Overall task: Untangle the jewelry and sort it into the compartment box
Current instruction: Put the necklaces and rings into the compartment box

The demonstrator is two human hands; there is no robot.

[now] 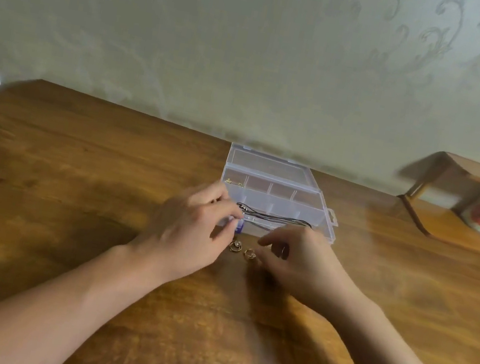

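Bare forearms cross the brown wooden table point(73, 185); the left hand point(189, 230) pinches black cord necklaces point(274, 217) over the clear plastic compartment box point(282, 169), right hand point(299, 255) loosely curled beside two gold rings point(241, 249) before it, patterned wallpaper point(256, 41) behind

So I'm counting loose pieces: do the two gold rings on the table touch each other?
Apart. The head view shows bare wood between the left ring and the right ring.

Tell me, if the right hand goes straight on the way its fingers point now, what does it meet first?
The right hand points left and slightly down, so it would probably first meet the nearer gold ring on the table, then the second ring. Depth is hard to judge.
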